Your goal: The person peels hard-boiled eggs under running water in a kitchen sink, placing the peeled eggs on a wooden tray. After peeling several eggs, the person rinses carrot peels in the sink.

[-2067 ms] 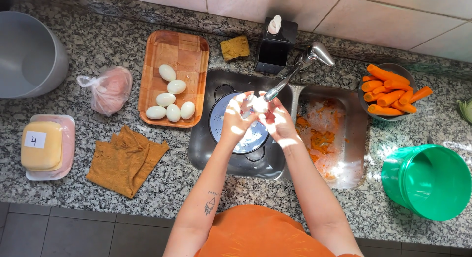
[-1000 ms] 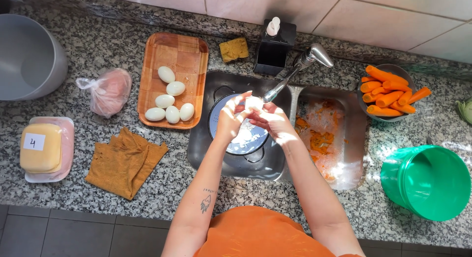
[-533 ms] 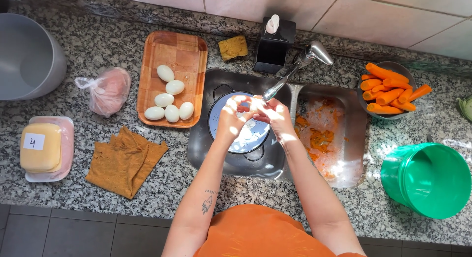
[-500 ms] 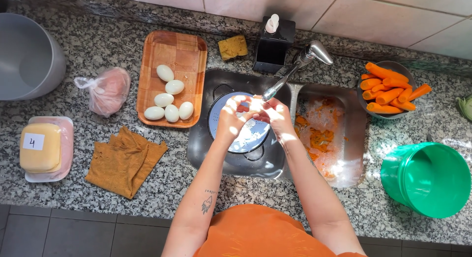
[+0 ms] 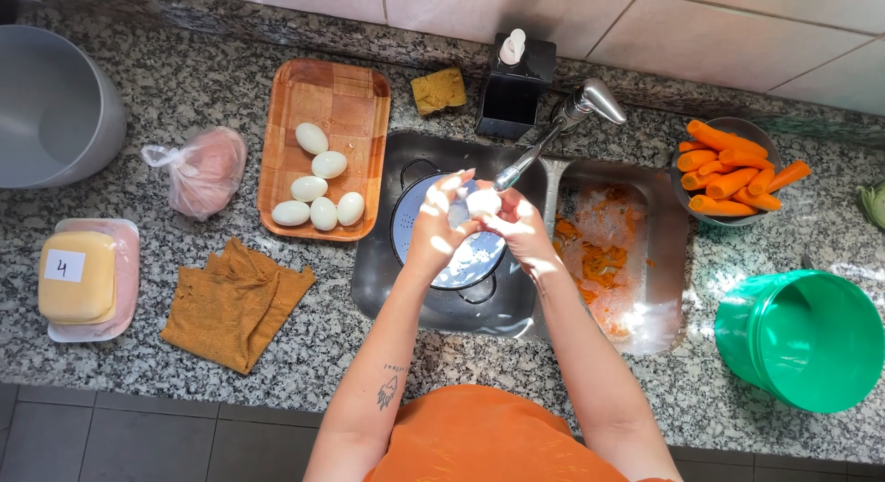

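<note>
Both hands work over the sink (image 5: 387, 288), under the tap (image 5: 562, 123). The left hand (image 5: 433, 229) and right hand (image 5: 521, 229) are closed together around one white egg (image 5: 483, 202), above a pale colander (image 5: 410, 219) in the basin. The wooden tray (image 5: 323, 95) to the left carries six peeled eggs (image 5: 318, 189). The right basin (image 5: 664, 261) holds orange peelings (image 5: 590, 261). A grey bowl (image 5: 742, 132) contains carrots (image 5: 728, 169). The green bucket (image 5: 802, 339) stands near the right edge.
</note>
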